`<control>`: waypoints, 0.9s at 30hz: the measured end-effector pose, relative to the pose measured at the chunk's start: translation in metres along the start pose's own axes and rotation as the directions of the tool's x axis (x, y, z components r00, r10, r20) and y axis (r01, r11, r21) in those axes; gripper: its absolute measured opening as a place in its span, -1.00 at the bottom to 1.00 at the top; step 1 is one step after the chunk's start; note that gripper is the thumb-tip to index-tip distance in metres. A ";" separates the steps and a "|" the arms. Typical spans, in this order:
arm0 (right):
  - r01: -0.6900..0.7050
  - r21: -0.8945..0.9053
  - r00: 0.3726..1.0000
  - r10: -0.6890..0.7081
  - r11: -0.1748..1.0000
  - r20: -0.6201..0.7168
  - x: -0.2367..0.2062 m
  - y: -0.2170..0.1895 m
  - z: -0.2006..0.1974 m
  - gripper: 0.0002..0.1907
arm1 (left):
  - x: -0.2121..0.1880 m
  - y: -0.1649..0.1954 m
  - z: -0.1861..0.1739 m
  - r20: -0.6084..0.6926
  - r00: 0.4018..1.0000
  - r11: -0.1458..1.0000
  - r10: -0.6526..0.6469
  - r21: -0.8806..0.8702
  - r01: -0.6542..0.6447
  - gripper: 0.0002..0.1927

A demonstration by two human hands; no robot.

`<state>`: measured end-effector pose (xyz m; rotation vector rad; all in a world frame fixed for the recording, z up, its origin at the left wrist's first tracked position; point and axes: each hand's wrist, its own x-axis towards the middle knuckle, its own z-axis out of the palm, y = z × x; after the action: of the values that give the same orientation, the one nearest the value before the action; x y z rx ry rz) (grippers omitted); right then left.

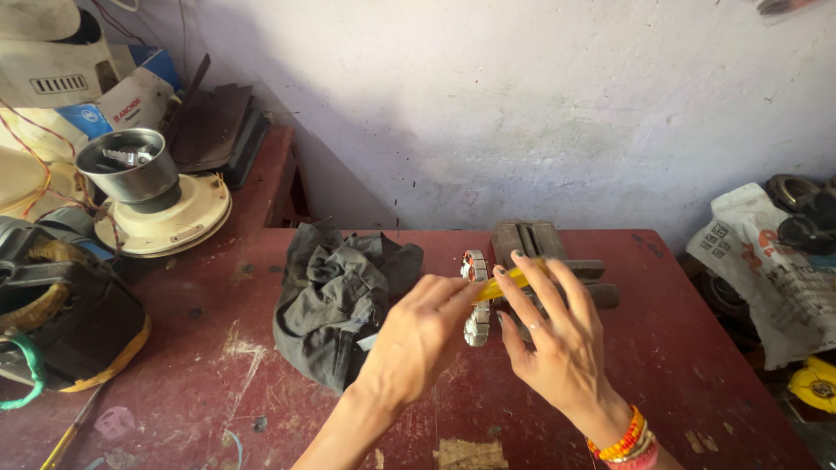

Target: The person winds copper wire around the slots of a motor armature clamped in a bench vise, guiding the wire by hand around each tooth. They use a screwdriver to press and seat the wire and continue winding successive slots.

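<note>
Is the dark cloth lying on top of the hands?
No, the dark grey cloth lies crumpled on the red table, beside the left hand, not over either hand.

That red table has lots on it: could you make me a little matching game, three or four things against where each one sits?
Things:
1. dark grey cloth
2. yellow strip
3. steel jar on a cream base
4. toothed metal ring

Places:
A. far left, by the wall
B. between the fingers of the left hand and right hand
C. crumpled left of the hands
D. upright on the red table, behind the left hand

Pairs: 1-C, 2-B, 3-A, 4-D
</note>
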<state>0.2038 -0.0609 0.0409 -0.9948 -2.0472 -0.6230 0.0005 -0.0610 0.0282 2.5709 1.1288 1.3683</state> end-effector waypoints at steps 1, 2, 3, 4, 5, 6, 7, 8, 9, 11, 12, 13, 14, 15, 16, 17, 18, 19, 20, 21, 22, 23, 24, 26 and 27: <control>-0.004 -0.009 1.000 0.004 1.000 0.009 0.006 0.003 0.001 -0.48 | 0.003 0.003 -0.001 -0.017 1.000 0.999 0.003 -0.054 -0.004 -0.55; -0.010 -0.019 1.000 0.011 1.000 0.021 0.009 0.007 0.001 -0.51 | 0.005 0.005 0.000 -0.033 0.999 0.994 0.003 -0.110 -0.007 -0.59; -0.017 -0.030 0.999 0.018 0.999 0.028 0.011 0.011 0.002 -0.54 | 0.006 0.004 0.001 -0.048 0.999 0.986 0.007 -0.163 -0.015 -0.62; -0.031 0.015 0.998 0.030 0.999 0.060 0.011 0.015 0.004 -0.56 | 0.006 0.002 0.004 -0.062 0.997 0.992 0.041 -0.116 -0.048 -0.60; -0.047 0.061 0.995 0.041 0.997 0.096 0.009 0.019 0.005 -0.59 | 0.005 0.000 0.008 -0.073 0.995 0.995 0.073 -0.070 -0.078 -0.58; -0.062 0.106 0.990 0.048 0.992 0.131 0.007 0.026 0.004 -0.61 | 0.005 -0.005 0.013 -0.085 0.991 0.994 0.107 -0.022 -0.109 -0.56; -0.130 0.170 0.983 0.105 0.977 0.150 0.003 0.035 0.001 -0.63 | 0.004 -0.011 0.016 -0.113 0.990 0.996 0.086 0.022 -0.084 -0.62; -0.197 0.234 0.971 0.157 0.952 0.177 -0.001 0.045 -0.005 -0.64 | 0.002 -0.018 0.019 -0.142 0.988 0.997 0.061 0.065 -0.053 -0.67; -0.260 0.296 0.957 0.205 0.919 0.204 -0.004 0.057 -0.010 -0.65 | -0.001 -0.026 0.019 -0.175 0.984 0.994 0.041 0.110 -0.022 -0.71; -0.398 0.433 0.917 0.366 0.809 0.159 -0.014 0.077 -0.023 -0.75 | -0.008 -0.049 0.015 -0.246 0.964 0.966 -0.101 0.206 0.153 -0.64; -0.500 0.432 0.860 0.488 0.751 0.147 -0.020 0.084 -0.028 -0.78 | -0.015 -0.060 0.012 -0.281 0.945 0.940 -0.169 0.244 0.240 -0.60; -0.593 0.432 0.788 0.601 0.680 0.134 -0.026 0.089 -0.034 -0.81 | -0.023 -0.069 0.010 -0.247 0.956 0.905 -0.159 0.351 0.241 -0.50; -0.582 0.485 0.784 0.609 0.653 0.120 -0.030 0.094 -0.037 -0.82 | -0.030 -0.079 0.009 -0.216 0.965 0.859 -0.149 0.455 0.235 -0.39; -0.566 0.538 0.780 0.617 0.625 0.105 -0.034 0.097 -0.040 -0.84 | -0.037 -0.088 0.008 -0.186 0.972 0.801 -0.141 0.556 0.222 -0.29; -0.549 0.589 0.775 0.625 0.593 0.092 -0.037 0.099 -0.042 -0.85 | -0.046 -0.096 0.009 -0.139 0.958 0.784 -0.251 0.551 0.285 -0.26; -0.551 0.608 0.766 0.636 0.571 0.096 -0.038 0.101 -0.042 -0.85 | -0.056 -0.104 0.009 -0.092 0.929 0.759 -0.358 0.552 0.347 -0.21; -0.555 0.627 0.755 0.647 0.547 0.104 -0.039 0.103 -0.043 -0.85 | -0.064 -0.113 0.008 -0.044 0.884 0.724 -0.464 0.557 0.408 -0.15; -0.562 0.644 0.743 0.659 0.519 0.117 -0.039 0.103 -0.044 -0.85 | -0.073 -0.123 0.006 -0.081 0.820 0.712 -0.567 0.452 0.537 -0.21; -0.569 0.641 0.734 0.669 0.515 0.114 -0.037 0.104 -0.042 -0.85 | -0.079 -0.133 0.004 -0.103 0.744 0.680 -0.660 0.339 0.650 -0.25; -0.577 0.635 0.726 0.679 0.513 0.111 -0.034 0.107 -0.039 -0.86 | -0.085 -0.142 0.002 -0.105 0.656 0.627 -0.747 0.217 0.748 -0.27; -0.587 0.629 0.717 0.688 0.511 0.111 -0.032 0.108 -0.039 -0.86 | -0.090 -0.152 -0.002 -0.163 0.625 0.602 -0.764 0.168 0.780 -0.30; -0.572 0.648 0.717 0.690 0.503 0.097 -0.030 0.109 -0.038 -0.88 | -0.094 -0.161 -0.007 -0.226 0.588 0.578 -0.777 0.116 0.808 -0.34; -0.552 0.670 0.718 0.691 0.495 0.081 -0.028 0.110 -0.037 -0.89 | -0.096 -0.168 -0.014 -0.291 0.546 0.554 -0.785 0.062 0.830 -0.36; -0.510 0.712 0.719 0.694 0.482 0.046 -0.025 0.112 -0.035 -0.92 | -0.105 -0.169 -0.024 -0.357 0.620 0.460 -0.699 0.439 0.772 -0.52; -0.486 0.732 0.719 0.694 0.477 0.025 -0.023 0.114 -0.034 -0.93 | -0.106 -0.166 -0.027 -0.369 0.662 0.375 -0.652 0.602 0.705 -0.59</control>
<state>0.3205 -0.0288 0.0536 -0.9774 -1.3166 0.3888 -0.1536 -0.0106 -0.0861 1.8031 2.7748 0.8649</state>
